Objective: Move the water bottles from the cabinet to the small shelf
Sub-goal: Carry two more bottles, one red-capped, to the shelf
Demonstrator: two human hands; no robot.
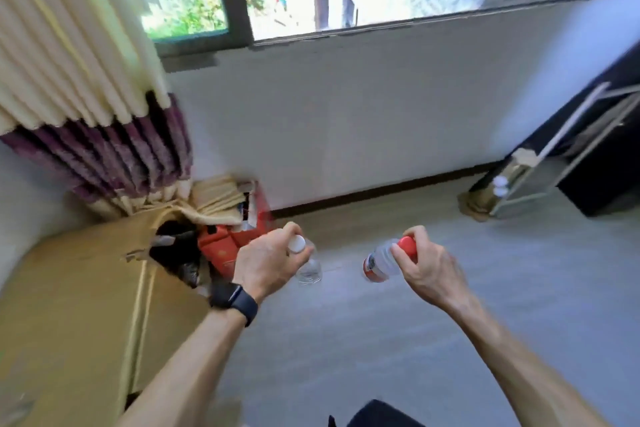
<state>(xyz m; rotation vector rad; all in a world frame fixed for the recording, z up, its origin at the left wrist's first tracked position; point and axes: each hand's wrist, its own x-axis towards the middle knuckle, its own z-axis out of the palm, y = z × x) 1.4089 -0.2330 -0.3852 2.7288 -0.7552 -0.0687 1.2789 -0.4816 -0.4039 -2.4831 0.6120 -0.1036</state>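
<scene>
1. The left hand (266, 265) curls its fingers round the neck of a clear white-capped bottle (309, 269), whose body hangs just below the fingers, above the floor (398, 340).
2. The right hand (427, 269) grips a red-capped bottle (379, 262) by its cap, and the body tilts away to the left of the fingers.
3. The bottles lie apart, between the two hands.
4. A metal rack (540, 180) stands well beyond and to the right of the right fingers.
5. A cardboard box (86, 288) lies left of the left fingers.

A clear white-capped bottle (310, 270) hangs nearly upright, held at its neck by the left hand (266, 260). A red-capped bottle (381, 262) with a red label tilts base-left, held at its cap by the right hand (426, 263).
</scene>
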